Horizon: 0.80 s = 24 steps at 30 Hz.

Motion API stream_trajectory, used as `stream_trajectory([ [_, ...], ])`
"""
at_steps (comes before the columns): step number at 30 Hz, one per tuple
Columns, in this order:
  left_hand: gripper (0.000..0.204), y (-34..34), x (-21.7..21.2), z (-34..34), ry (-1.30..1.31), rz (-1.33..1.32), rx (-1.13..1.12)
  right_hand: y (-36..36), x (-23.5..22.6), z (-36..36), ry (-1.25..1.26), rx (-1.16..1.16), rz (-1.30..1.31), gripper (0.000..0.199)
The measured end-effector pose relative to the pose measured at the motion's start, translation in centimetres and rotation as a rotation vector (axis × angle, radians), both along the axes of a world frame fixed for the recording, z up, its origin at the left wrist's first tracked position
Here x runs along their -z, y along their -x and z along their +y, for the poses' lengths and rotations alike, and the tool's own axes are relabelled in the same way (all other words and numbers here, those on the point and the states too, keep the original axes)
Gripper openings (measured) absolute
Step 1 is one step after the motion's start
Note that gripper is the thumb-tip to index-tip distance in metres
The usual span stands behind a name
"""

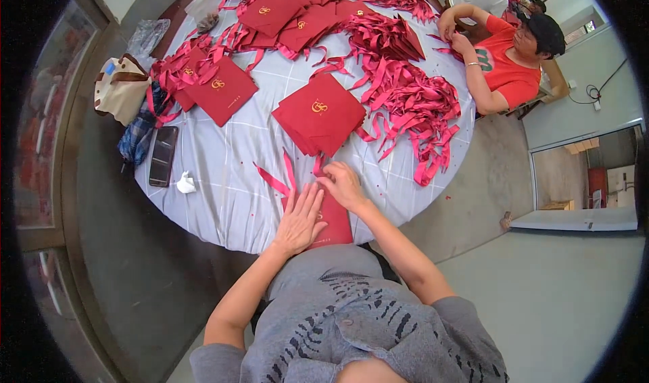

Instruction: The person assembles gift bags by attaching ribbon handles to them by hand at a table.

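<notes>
At 6 o'clock on the round desk (230, 210) lies 1 flat red bag (336, 226).
The left hand (295, 227) rests on the bag, its fingers open and straight; the right hand's (345, 185) fingers are closed on 1 pink ribbon (318, 164) at the bag's far edge. From the hands, 1 stack of red bags (324, 123) lies at 12 o'clock and 1 phone (163, 156) at about 10 o'clock.
</notes>
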<state>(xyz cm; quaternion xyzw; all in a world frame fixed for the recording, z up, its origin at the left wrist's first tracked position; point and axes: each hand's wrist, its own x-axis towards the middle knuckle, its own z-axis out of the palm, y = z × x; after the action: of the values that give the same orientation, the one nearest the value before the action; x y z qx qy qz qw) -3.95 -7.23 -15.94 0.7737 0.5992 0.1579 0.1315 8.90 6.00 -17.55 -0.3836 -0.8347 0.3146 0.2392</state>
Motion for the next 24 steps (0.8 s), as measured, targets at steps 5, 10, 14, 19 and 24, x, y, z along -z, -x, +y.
stream_trajectory([
  [5,0.076,-0.2,-0.1,0.3,-0.009,0.007,-0.01,0.6,0.5,0.0,-0.019,0.102,0.018,0.016],
  [10,0.076,-0.1,0.3,0.1,-0.017,0.012,-0.022,1.1,-0.2,-0.6,-0.142,0.237,-0.15,0.032],
  [14,0.071,-0.1,0.6,-0.1,-0.036,-0.002,-0.031,2.8,-3.5,-3.1,-0.133,0.195,-0.21,0.028],
  [19,0.062,0.0,1.1,0.0,-0.075,-0.026,0.006,5.7,-1.5,-2.5,-0.082,0.055,-0.136,0.021],
  [24,0.059,-0.1,1.4,-0.3,-0.022,0.015,0.01,7.3,-0.7,-1.6,0.086,-0.102,-0.126,0.018],
])
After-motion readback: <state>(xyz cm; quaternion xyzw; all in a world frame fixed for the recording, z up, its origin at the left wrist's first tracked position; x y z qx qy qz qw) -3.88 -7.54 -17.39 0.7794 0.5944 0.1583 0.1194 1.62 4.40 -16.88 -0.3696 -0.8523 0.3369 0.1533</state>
